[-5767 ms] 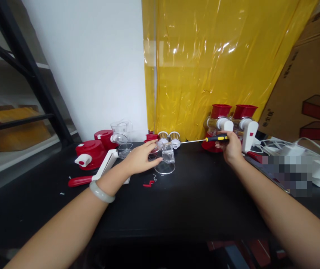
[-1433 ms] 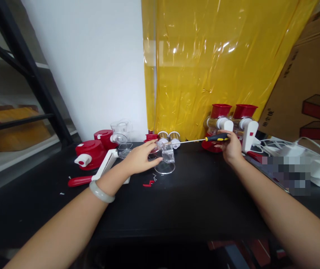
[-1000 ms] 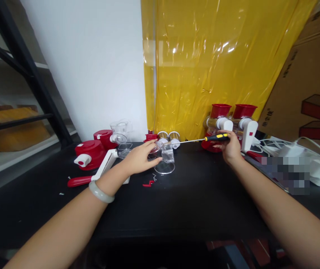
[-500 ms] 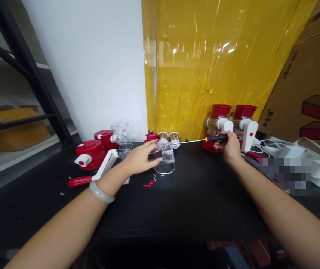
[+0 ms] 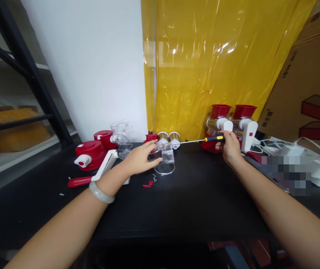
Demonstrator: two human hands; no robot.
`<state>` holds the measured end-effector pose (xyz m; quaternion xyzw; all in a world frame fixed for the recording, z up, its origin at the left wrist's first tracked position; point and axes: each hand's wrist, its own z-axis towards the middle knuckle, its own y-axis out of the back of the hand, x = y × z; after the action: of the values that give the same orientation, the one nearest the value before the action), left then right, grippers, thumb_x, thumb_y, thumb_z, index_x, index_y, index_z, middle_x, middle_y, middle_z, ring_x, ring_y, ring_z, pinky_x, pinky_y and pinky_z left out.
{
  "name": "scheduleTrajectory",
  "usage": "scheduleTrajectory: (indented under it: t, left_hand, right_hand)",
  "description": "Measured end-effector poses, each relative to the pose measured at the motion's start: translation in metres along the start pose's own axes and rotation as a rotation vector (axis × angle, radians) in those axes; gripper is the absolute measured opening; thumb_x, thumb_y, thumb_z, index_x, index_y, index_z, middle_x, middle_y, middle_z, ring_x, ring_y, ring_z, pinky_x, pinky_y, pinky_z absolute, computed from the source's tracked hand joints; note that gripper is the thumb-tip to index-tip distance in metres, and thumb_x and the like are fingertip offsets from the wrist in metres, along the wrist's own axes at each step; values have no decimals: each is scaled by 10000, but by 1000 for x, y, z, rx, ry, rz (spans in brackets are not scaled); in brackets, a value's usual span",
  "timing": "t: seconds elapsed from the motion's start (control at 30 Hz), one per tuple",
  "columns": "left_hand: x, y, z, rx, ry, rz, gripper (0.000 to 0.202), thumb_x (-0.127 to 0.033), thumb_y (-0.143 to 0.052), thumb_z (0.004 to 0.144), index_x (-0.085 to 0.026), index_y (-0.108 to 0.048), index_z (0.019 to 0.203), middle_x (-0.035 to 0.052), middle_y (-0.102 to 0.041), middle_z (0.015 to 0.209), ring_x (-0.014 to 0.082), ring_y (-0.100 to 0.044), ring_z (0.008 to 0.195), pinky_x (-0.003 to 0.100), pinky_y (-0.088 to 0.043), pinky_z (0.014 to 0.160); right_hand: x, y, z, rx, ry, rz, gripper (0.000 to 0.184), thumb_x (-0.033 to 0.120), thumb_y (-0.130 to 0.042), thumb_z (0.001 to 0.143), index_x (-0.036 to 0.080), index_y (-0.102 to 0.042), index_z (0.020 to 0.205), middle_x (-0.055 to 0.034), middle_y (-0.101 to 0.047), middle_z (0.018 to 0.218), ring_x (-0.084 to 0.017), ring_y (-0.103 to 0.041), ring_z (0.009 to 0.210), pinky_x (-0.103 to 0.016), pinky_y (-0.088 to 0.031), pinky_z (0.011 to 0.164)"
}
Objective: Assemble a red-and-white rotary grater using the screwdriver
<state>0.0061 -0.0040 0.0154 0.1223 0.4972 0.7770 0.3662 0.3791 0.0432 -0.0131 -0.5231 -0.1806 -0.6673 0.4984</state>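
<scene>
My left hand is closed around a clear plastic grater body, steadying it on the black table. My right hand grips a screwdriver with a black and yellow handle. Its long shaft points left, and the tip meets the right side of the clear body; the exact contact is too small to make out. Small red plastic pieces and several screws lie in front of the clear body. Two drum graters stand behind it.
Red grater bases and a white crank with a red handle are at the left. Two assembled rotary graters stand at the back right. White cables and adapters crowd the right side. A black metal rack rises at left.
The screwdriver handle has turned in my right hand, so its yellow patch now faces me. My left hand and the clear body stay in place.
</scene>
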Motion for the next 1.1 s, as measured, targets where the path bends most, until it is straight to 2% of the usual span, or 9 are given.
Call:
scheduleTrajectory:
  t: [0.13,0.27,0.4,0.5,0.67,0.8,1.0,1.1]
  left_hand:
    - [-1,1,0,-1,-1,-9,433,-518,-588,892,-202,-615,1188,147,-534,1465,326,-606,1240,474,-525,995]
    - [-1,1,0,0,-2,-9,431,-512,-590,892,-204,-613,1194,143,-524,1476,325,-603,1244,484,-518,1005]
    - [0,0,0,-6,-1,-16,429,-505,-597,888,-213,-618,1202,141,-532,1468,325,-605,1241,488,-512,1012]
    - [0,0,0,-12,1,-11,443,-517,-598,886,-212,-618,1207,139,-534,1468,327,-613,1230,483,-514,1010]
    - [0,0,0,2,2,6,440,-515,-592,889,-206,-611,1201,144,-528,1474,330,-600,1251,478,-518,1008]
    - [0,0,0,4,5,18,443,-522,-585,894,-203,-605,1200,144,-521,1480,325,-606,1243,474,-526,1000]
    - [0,0,0,4,3,4,454,-517,-588,892,-206,-601,1223,148,-519,1481,332,-593,1262,488,-513,1022]
    - [0,0,0,6,3,12,446,-519,-586,895,-205,-604,1212,146,-524,1476,327,-601,1250,485,-514,1020]
  right_hand:
    - [0,1,-1,-1,-26,27,318,519,-588,792,222,-591,906,47,-560,595,-110,-538,404,-228,-466,364]
    - [0,3,-2,67,-36,141,275,441,-527,768,231,-603,928,30,-621,737,-129,-636,519,-230,-499,393]
    - [1,3,-2,63,-36,134,256,373,-546,735,226,-630,927,35,-620,729,-141,-663,554,-232,-510,408]
    - [2,1,-1,47,-49,100,261,377,-582,741,225,-621,950,38,-608,669,-155,-659,527,-253,-520,416]
    - [1,-1,-2,8,-19,40,323,495,-661,757,237,-587,939,70,-537,523,-145,-573,411,-276,-517,411]
    - [2,-2,-3,-10,-23,23,328,534,-636,789,233,-573,902,71,-531,510,-122,-526,374,-256,-500,399]
    - [1,2,-1,61,-40,156,229,423,-532,787,237,-582,913,22,-639,761,-148,-654,553,-249,-512,420]
    - [0,3,0,73,-25,147,233,373,-534,750,232,-600,923,11,-637,782,-165,-681,623,-254,-526,437]
